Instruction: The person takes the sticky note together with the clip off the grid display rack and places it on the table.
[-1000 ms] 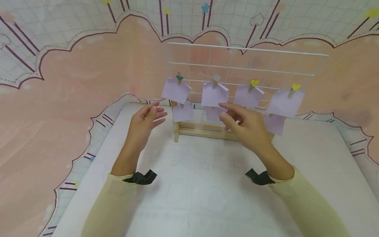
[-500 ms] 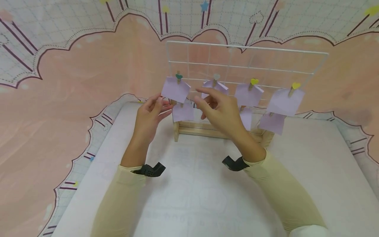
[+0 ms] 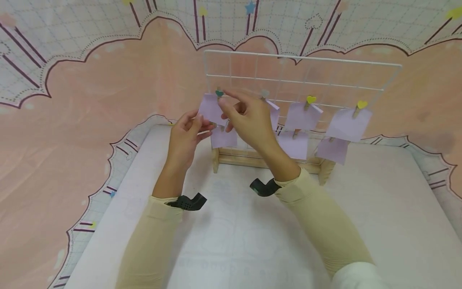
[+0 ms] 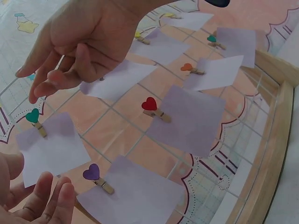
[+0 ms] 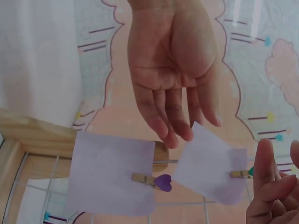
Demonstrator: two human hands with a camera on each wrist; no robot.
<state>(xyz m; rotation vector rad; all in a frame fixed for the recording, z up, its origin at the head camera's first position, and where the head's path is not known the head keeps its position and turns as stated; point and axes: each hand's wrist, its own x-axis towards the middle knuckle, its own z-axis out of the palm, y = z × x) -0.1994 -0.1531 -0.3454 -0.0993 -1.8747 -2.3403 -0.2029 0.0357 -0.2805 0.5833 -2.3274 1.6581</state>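
Note:
A purple paper square point(image 3: 208, 108) hangs on a white wire grid point(image 3: 303, 59) from a wooden clothespin with a green heart point(image 3: 219, 93). My left hand point(image 3: 184, 140) is at the paper's lower left corner, fingers loosely bent, the forefinger partly hidden behind the paper. In the right wrist view the thumb of that hand shows just off the paper's edge. My right hand point(image 3: 250, 118) is raised beside the green-heart clothespin, with forefinger and thumb apart near it. Below hangs another paper square point(image 5: 112, 172) with a purple-heart clothespin point(image 5: 154, 181).
Several more purple papers hang in two rows, among them one under a red-heart clothespin point(image 4: 156, 110) and one under a yellow-heart clothespin point(image 3: 361, 106). The grid stands in a wooden base point(image 3: 234, 160) on a white table point(image 3: 223, 233), before a patterned cloth backdrop point(image 3: 108, 88).
My right hand has moved left and up from the second column of papers to the green-heart clothespin. My left hand has moved slightly right to the paper's corner.

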